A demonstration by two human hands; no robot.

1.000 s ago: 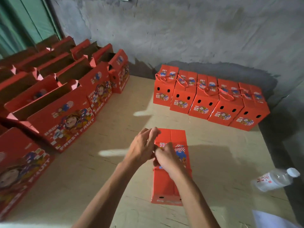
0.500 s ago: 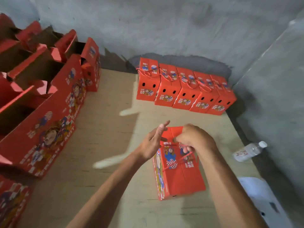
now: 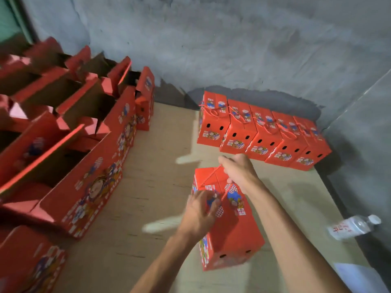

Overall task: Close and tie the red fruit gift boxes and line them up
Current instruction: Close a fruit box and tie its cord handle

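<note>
Both hands (image 3: 240, 172) pinch twisted cord (image 3: 209, 176) over glossy rectangular cardboard box (image 3: 234, 227).

open boxes (image 3: 63, 127) blurred, cut off left

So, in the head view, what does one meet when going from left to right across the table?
Open red boxes → the box being tied → water bottle lying on its side.

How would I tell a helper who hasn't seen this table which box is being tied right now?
On the plywood table, a row of five tied boxes lines the far wall. In front of it one red box stands alone under both hands. Only this one has its cord pulled taut by the right hand.
</note>
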